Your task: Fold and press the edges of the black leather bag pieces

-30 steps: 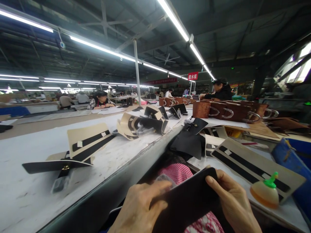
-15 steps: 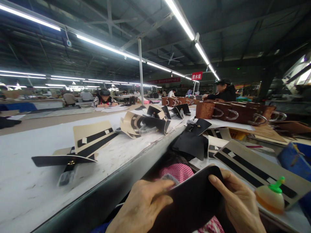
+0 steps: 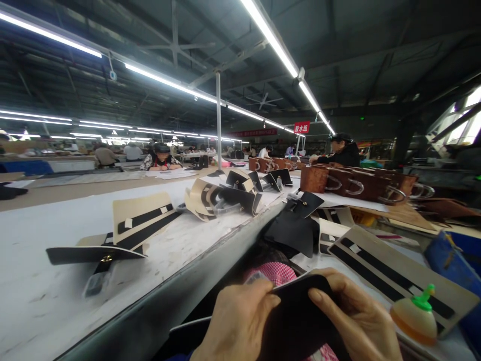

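A black leather panel (image 3: 296, 316) with rounded corners and a pale edge is held low in front of me. My left hand (image 3: 240, 316) pinches its left side, fingers closed at the top edge. The right hand (image 3: 349, 311) grips the upper right corner, thumb on the black face and fingers behind. Pink checked cloth (image 3: 271, 272) shows just behind the panel. To the right of my right hand stands a squeeze bottle (image 3: 415, 318) with a green nozzle and amber liquid. Behind that bottle lies a beige panel (image 3: 394, 271) with two black strips.
The white-topped table (image 3: 158, 286) carries several bent black-and-beige panels (image 3: 145, 215) with gold clasps. Brown bags (image 3: 356, 183) with wrapped handles stand at the back right, near a co-worker (image 3: 340, 150). A blue bin (image 3: 456, 260) sits at the right edge.
My left hand has shifted right along the panel's top edge, closer to my right hand. Both hands and the panel sit slightly lower in view; the right hand keeps its grip.
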A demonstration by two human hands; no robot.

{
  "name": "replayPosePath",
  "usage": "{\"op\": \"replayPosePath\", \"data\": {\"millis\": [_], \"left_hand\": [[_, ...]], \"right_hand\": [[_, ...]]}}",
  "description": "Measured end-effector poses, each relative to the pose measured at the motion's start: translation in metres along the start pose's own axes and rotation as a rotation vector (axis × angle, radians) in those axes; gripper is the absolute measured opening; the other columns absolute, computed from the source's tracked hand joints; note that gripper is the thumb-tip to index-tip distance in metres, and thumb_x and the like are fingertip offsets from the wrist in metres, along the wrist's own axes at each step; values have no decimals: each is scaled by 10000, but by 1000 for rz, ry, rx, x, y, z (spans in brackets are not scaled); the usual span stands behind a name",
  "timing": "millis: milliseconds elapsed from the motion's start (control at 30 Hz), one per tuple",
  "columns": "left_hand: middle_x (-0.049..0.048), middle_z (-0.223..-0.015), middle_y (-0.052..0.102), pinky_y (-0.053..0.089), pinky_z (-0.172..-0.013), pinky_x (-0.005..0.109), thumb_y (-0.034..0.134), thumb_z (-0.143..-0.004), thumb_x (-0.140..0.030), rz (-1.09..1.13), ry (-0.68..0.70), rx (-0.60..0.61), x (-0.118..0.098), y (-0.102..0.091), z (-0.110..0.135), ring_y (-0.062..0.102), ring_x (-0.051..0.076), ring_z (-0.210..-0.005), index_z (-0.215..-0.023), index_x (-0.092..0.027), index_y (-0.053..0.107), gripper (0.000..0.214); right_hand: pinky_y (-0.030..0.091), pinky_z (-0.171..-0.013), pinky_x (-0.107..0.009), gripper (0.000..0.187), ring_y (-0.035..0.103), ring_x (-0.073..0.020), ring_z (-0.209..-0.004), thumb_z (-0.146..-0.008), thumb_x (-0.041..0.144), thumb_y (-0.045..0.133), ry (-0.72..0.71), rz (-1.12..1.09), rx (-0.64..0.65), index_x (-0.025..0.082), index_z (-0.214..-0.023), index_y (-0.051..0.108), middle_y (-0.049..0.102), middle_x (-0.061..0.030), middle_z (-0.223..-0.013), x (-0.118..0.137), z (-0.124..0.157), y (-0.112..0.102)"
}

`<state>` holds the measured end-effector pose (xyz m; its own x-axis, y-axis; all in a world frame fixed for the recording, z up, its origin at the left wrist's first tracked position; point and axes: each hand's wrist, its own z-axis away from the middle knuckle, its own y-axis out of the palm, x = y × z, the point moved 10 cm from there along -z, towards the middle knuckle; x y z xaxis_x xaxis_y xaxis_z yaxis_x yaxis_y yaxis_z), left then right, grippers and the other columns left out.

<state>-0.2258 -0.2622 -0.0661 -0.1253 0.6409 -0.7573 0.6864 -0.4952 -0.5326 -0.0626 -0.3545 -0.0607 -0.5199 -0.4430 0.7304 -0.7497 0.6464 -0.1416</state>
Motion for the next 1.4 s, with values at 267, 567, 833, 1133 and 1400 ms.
{"op": "replayPosePath", "data": {"millis": [267,567,833,1133,1400], "left_hand": [[-53,-586,437,290,-493,250,416,-1007,-310,-50,94,-63,-4,-3,8,400,102,-495,-761,-221,543,292],[-25,-564,547,319,-467,257,387,-1030,-264,-227,188,-82,2,-3,17,526,114,-460,-824,-196,638,331],[50,-860,817,565,-664,239,423,-979,-605,-332,218,-173,-2,-2,17,782,214,-723,-1217,-202,659,524],[-54,-515,468,307,-460,271,441,-979,-135,-289,373,-285,-20,1,16,439,106,-400,-711,-227,526,296],[-82,-576,222,220,-453,288,406,-1005,-212,-125,294,-279,-7,1,14,239,105,-429,-694,-248,370,316]], "right_hand": [[579,-667,-201,160,698,-173,-784,-891,342,710,-40,5,-59,249,-763,689,709,-35,-903,17,0,-1],[564,-635,-229,228,663,-178,-722,-866,335,731,-87,65,-157,231,-675,664,669,-41,-831,32,5,-2],[558,-611,-211,220,676,-170,-705,-859,348,736,-80,95,-222,234,-684,666,687,-33,-848,31,7,-6],[551,-625,-158,179,688,-141,-724,-868,304,730,-102,89,-236,251,-710,666,688,-8,-840,34,8,-3],[536,-624,-192,193,676,-148,-728,-888,284,706,-137,168,-229,239,-716,630,680,-17,-850,31,14,1]]}}
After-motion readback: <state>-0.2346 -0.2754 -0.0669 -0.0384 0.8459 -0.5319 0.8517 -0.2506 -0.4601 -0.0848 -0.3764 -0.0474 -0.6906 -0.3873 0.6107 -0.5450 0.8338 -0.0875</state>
